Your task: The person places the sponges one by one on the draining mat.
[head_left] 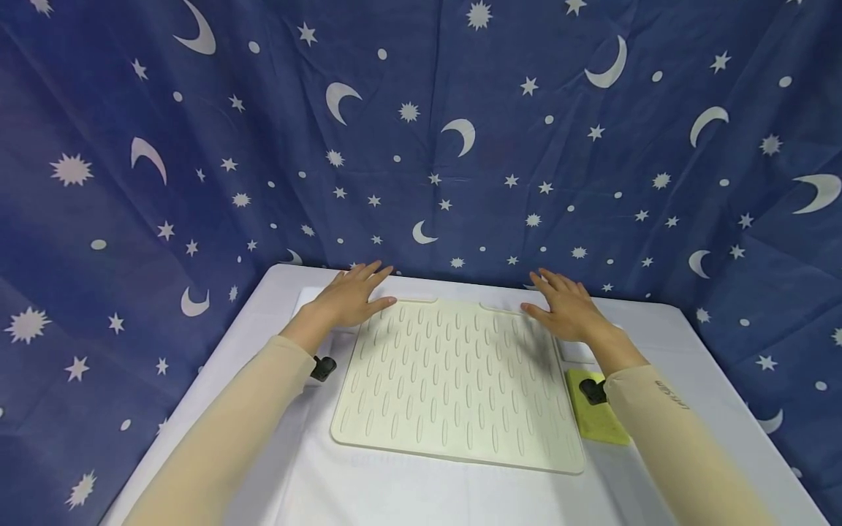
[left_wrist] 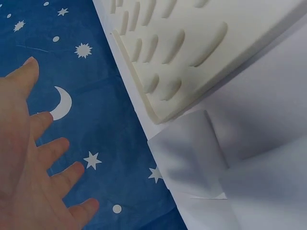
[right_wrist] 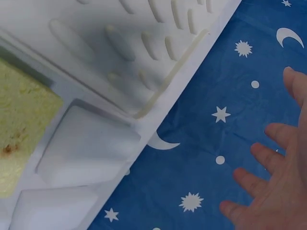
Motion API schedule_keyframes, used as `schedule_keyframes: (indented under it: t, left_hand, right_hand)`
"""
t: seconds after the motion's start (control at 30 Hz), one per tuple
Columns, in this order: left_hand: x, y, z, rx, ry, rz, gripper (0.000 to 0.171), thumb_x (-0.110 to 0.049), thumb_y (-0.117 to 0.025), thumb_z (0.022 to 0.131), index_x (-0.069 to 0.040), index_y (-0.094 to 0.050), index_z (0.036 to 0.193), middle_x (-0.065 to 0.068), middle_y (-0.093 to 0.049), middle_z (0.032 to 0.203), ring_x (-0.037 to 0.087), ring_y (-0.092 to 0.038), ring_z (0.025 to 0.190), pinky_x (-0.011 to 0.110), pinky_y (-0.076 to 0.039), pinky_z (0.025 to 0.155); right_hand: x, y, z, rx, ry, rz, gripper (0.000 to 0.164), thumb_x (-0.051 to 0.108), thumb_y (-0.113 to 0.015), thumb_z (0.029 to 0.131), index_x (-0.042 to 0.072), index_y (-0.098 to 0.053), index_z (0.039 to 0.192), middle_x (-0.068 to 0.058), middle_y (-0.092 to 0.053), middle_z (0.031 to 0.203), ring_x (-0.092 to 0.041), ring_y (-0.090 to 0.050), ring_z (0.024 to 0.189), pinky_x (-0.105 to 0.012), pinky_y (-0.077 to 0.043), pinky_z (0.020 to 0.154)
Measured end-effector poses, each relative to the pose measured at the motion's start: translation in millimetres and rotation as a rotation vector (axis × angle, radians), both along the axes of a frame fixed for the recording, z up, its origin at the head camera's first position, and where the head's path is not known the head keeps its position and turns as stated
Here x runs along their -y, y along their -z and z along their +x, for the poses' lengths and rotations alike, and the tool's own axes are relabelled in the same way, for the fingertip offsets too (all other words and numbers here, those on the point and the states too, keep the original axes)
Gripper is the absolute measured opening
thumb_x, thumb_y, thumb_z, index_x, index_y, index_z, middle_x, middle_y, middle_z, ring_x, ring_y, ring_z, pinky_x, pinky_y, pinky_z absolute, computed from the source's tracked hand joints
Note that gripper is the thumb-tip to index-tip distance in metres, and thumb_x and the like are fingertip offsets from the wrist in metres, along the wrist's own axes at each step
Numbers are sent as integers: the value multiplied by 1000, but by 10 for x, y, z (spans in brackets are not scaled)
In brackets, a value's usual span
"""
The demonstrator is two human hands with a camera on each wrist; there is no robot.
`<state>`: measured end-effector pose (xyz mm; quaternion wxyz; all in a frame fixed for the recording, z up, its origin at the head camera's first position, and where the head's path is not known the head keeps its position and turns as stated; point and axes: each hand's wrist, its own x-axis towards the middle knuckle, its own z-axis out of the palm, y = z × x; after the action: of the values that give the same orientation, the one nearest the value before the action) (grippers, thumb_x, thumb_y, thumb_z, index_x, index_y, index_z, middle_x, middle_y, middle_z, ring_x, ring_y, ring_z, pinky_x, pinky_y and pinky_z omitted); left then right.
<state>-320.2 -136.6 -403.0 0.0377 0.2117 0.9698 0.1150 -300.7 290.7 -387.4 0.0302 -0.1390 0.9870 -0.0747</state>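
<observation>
A cream mat (head_left: 454, 387) covered in rows of raised oval ridges lies flat on the white-covered table. My left hand (head_left: 349, 298), fingers spread, is over its far left corner and holds nothing. Over the far right corner is my right hand (head_left: 567, 310), also spread and holding nothing. In the left wrist view, the left hand (left_wrist: 45, 158) appears apart from the mat's corner (left_wrist: 165, 103). The right wrist view likewise shows the right hand (right_wrist: 273, 177) away from the mat (right_wrist: 110, 52).
A yellow-green sponge-like cloth (head_left: 604, 420) lies right of the mat, with a rounded white piece (right_wrist: 88, 146) beside it. Folded white material (left_wrist: 189, 153) lies off the mat's left corner. A blue curtain (head_left: 421, 146) with moons and stars hangs behind the table (head_left: 395, 489).
</observation>
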Motion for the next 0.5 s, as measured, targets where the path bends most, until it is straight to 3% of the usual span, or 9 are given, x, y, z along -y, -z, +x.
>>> schedule_keyframes:
  t: [0.5]
  left_hand:
    - [80,13,109,-12,4,51,73,-57,-45,106,-22,-24,167,15,-21,172,41,-23,158,59,-20,127]
  right_hand:
    - [-99,-18,33,2,7,-8,79,50,-51,106,12,-17,167,-22,-13,172,-50,-12,156,-72,-3,123]
